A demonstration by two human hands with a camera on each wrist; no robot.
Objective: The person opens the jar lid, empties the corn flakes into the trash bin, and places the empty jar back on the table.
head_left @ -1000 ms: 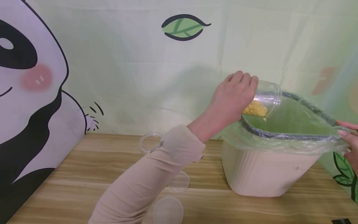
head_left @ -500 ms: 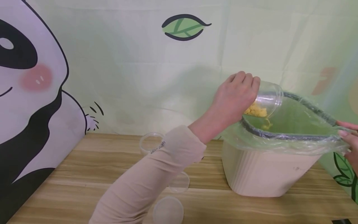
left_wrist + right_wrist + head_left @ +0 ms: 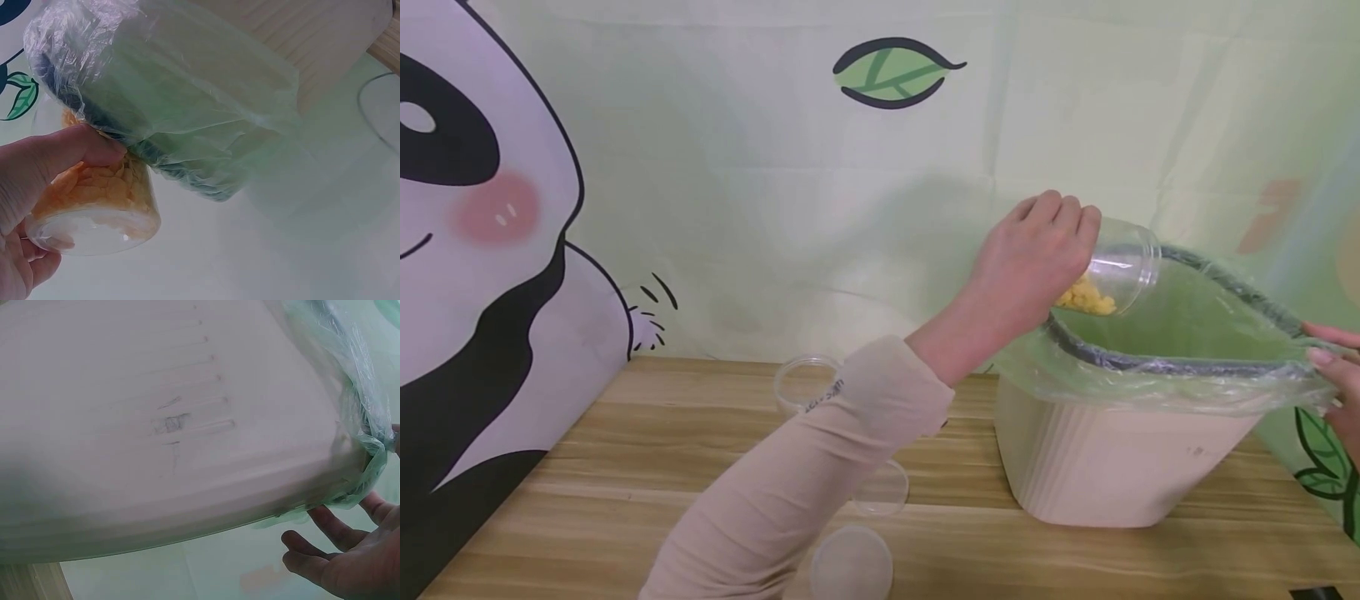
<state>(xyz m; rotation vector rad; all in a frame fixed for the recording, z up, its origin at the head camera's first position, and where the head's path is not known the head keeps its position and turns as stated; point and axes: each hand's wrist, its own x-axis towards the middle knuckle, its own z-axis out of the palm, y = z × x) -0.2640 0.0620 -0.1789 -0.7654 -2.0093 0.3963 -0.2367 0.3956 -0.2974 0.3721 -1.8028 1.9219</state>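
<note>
My left hand [image 3: 1033,250] grips a clear plastic jar [image 3: 1123,254], tipped on its side with its mouth over a trash can [image 3: 1120,458]. Yellow crumbly pieces [image 3: 1086,297] lie along the jar's lower side. In the left wrist view the jar's base [image 3: 94,231] faces the camera, and its mouth is hidden behind the bag. A thin green trash bag [image 3: 1187,325] lines the off-white can and folds over its dark rim. At the can's right corner my right hand [image 3: 1341,375] pinches the bagged rim between thumb and fingers; the right wrist view shows other fingers [image 3: 306,556] spread below.
Left of the can, partly behind my sleeve, stands another clear container [image 3: 801,383]. Two round clear lids, one nearer [image 3: 852,567] and one farther [image 3: 882,487], lie on the wooden table [image 3: 700,442]. A printed backdrop [image 3: 737,167] rises behind.
The jar and left hand have shifted slightly right. Some yellow bits dropped from the jar's mouth into the can and are out of sight now. The right hand stays at the rim.
</note>
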